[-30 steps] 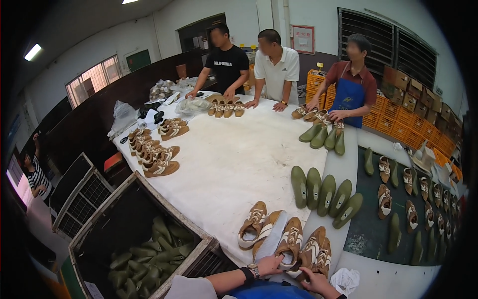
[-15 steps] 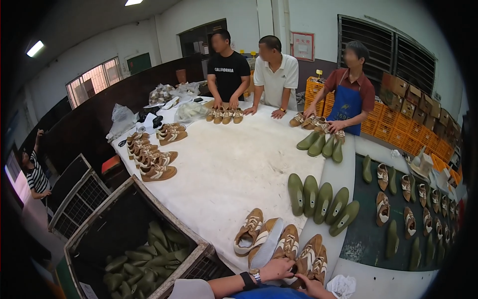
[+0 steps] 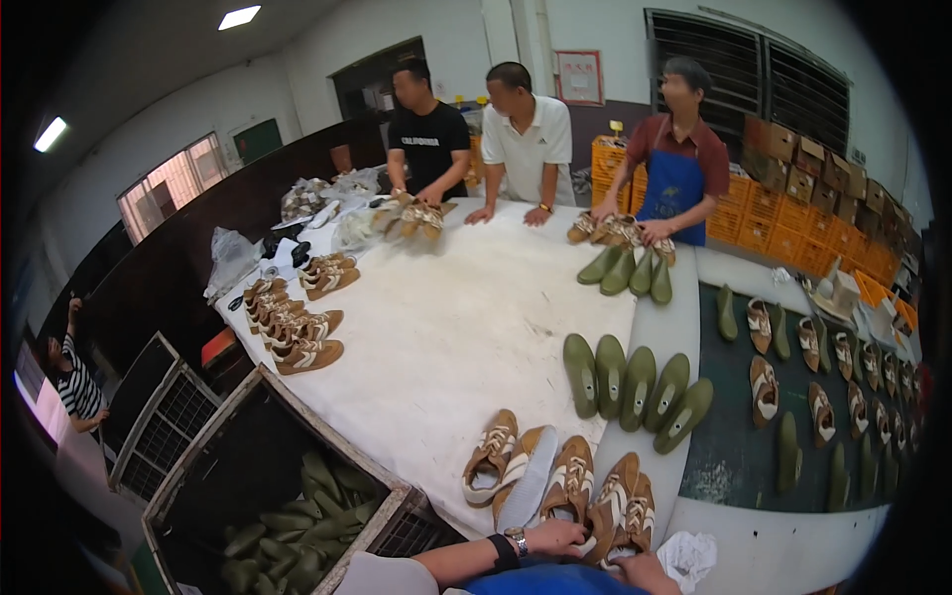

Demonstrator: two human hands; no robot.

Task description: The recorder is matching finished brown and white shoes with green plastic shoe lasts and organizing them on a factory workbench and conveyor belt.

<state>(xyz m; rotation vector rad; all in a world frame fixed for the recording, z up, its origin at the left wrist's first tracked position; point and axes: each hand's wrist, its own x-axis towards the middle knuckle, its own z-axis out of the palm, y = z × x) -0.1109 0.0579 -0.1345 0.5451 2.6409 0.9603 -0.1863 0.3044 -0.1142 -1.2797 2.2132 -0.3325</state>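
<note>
Far shoes: the brown-and-white shoes (image 3: 421, 220) that stood in a neat row half a second ago are now blurred and bunched in the hands of a co-worker in a black shirt (image 3: 429, 144).
Near shoes: five matching lace-ups (image 3: 568, 476) at the bench (image 3: 446, 327) edge closest to the wearer; the second from the left tips over, showing a grey sole.
Hands: slightly apart; left hand (image 3: 557, 536) at the heel of the middle shoe, right hand (image 3: 643, 572) at the heel of the rightmost. Whether either is clamped, I cannot tell.
Lined crate: large, open, black inside with a worn pale rim (image 3: 332, 426), lower left; a jumbled heap of green shoe lasts (image 3: 297, 531) lies in it.
Orange crates: stacked (image 3: 764, 228) along the back right wall, contents unclear, with cardboard boxes (image 3: 808, 164) above.
Plastic bag: whitish, crumpled (image 3: 230, 260), on the bench's far left; contents unclear.
</note>
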